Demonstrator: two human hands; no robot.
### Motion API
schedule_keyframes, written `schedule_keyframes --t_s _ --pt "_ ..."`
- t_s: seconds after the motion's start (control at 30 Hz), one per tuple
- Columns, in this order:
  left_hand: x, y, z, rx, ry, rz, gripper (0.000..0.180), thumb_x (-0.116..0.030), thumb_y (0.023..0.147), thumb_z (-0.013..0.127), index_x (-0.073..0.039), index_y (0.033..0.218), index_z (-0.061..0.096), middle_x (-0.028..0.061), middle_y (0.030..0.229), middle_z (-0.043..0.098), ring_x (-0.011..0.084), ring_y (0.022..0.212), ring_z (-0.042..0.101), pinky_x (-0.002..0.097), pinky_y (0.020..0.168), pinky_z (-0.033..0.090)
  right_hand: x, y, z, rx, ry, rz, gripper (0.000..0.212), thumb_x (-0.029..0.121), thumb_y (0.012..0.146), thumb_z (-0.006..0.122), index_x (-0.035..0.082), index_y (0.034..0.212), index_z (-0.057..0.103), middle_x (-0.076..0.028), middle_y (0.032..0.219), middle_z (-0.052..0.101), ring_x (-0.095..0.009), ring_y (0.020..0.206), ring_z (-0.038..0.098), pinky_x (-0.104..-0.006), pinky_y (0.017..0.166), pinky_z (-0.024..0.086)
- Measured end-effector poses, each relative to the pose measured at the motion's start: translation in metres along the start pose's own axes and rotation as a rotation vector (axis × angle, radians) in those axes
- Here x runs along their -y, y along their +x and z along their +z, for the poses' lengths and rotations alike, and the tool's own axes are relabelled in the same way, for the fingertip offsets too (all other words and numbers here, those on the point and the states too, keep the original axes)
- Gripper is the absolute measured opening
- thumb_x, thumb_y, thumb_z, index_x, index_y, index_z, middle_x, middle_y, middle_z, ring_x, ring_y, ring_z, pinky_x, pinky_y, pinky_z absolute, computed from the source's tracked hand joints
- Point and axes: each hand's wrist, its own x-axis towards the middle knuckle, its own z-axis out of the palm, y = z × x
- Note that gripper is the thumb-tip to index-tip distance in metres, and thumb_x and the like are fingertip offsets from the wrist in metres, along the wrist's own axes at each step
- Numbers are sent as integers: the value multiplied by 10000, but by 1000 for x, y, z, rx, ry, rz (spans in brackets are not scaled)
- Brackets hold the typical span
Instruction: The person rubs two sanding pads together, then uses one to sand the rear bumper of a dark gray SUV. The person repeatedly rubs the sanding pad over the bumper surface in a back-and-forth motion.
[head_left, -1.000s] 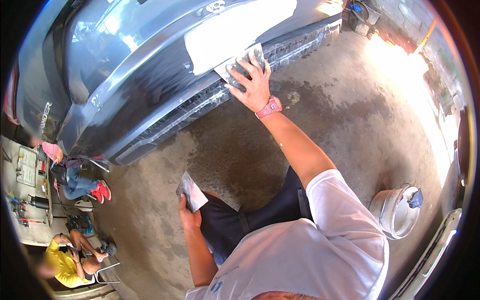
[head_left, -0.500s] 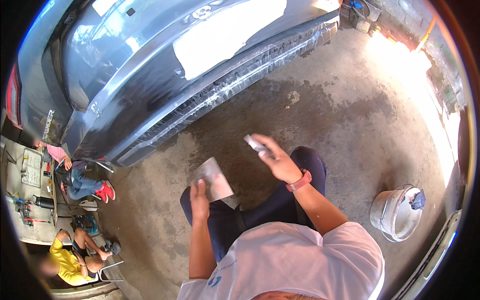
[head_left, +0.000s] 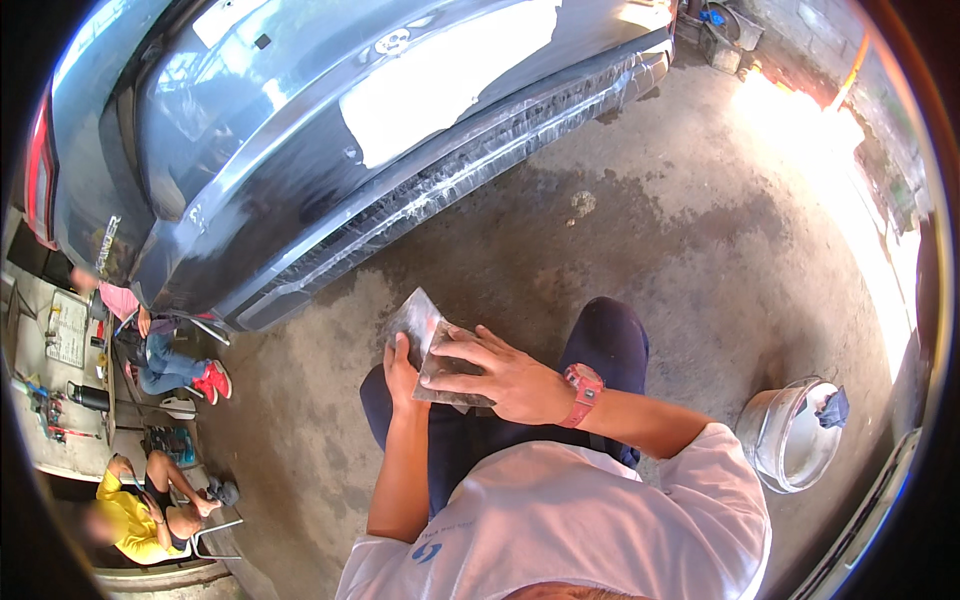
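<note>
Over my lap, my left hand (head_left: 402, 378) grips a thin, light grey flat plate (head_left: 414, 312) by its lower edge, with a pinkish smear on its face. My right hand (head_left: 518, 382), with a red watch on the wrist, holds a darker grey thin flat blade (head_left: 440, 392), like a putty spreader. The fingers lie across this blade, which overlaps the plate; whether the two touch, I cannot tell. My right thumb is hidden. In front stands a dark grey car (head_left: 270, 215) with a large white patch (head_left: 435, 85) on its rear panel.
A bucket (head_left: 800, 440) with a dark cloth on its rim stands at right on the stained concrete floor (head_left: 680, 230). Two people sit at far left, one in yellow (head_left: 128, 522), one in jeans (head_left: 165, 360), beside a cluttered bench (head_left: 50, 400). Blocks lie by the far wall.
My right hand has moved left and down, bringing its blade over the plate in my left hand. The plate has shifted slightly left and up.
</note>
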Motion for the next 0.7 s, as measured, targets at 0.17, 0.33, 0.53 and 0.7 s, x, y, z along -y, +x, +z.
schedule_keyframes --t_s 0.17,0.33,0.53,0.7 --pt "-14 -7 29 132 35 -22 431 -248 1142 628 11 1484 587 118 1415 700 258 1272 700 421 1100 559 -38 -4 5 67 -145 402 667 13 956 662 207 1579 526 -211 1548 472 -447 1419 601 -466 923 683" --pt "-43 -28 60 191 812 364 461 -304 1155 596 63 1435 607 244 1267 758 371 1175 747 465 1011 579 -82 -18 -13 -147 -269 365 702 -16 891 635 228 1547 583 -155 1532 536 -434 1457 539 -613 1111 541" --pt "-55 -43 86 84 1369 570 502 -329 1172 553 117 1394 610 376 1113 738 510 1071 739 560 916 549 -38 3 19 -224 -177 306 677 -48 895 581 308 1459 693 -62 1528 589 -401 1549 465 -767 1222 336" --pt "-48 -5 30 -302 348 446 560 -323 1174 588 112 1518 507 175 1441 667 288 1300 659 410 1119 537 -58 -10 21 -214 162 349 697 -97 884 535 249 1468 692 -99 1531 621 -377 1499 539 -694 1227 391"
